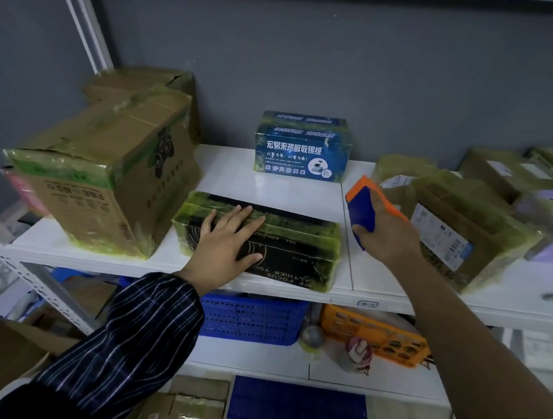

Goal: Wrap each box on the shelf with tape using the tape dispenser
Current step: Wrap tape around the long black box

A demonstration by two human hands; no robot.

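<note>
A flat black box bound in greenish tape lies at the front of the white shelf. My left hand rests flat on its left half, fingers spread. My right hand holds the blue and orange tape dispenser in the air just right of that box. A blue box with white print stands at the back of the shelf. A large tilted cardboard box sits at the left. Taped brown boxes fill the right side.
Another cardboard box stands behind the large one. On the lower shelf are a blue basket and an orange basket, with small items between them. Open cartons and a blue mat lie on the floor.
</note>
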